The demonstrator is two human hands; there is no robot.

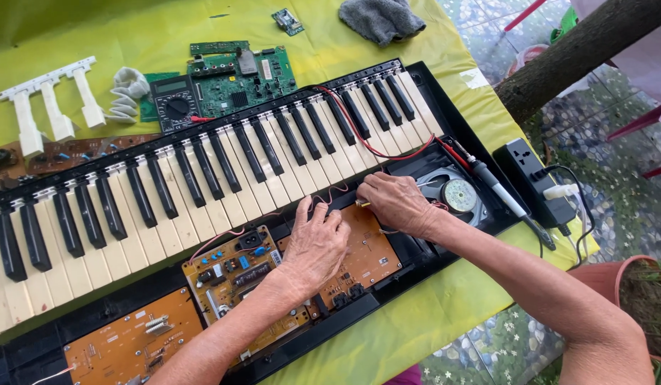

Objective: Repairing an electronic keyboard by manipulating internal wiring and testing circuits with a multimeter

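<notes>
An opened black electronic keyboard (202, 171) lies across a yellow-green cloth, its orange circuit boards (238, 274) bared along the near side. My left hand (315, 246) rests palm down on the middle board, fingers spread beside thin red wires. My right hand (395, 202) sits just right of it at the board's upper edge, fingertips pinched on a small brass-coloured part next to the round speaker (455, 194). What exactly the right fingers grip is too small to tell.
A soldering iron (498, 194) lies beside the speaker, with a black power strip (534, 182) to its right. A green circuit board (245, 75), a multimeter (175, 103), loose white keys (52, 103) and a grey rag (380, 18) sit behind the keyboard. A tree trunk (580, 50) stands at the right.
</notes>
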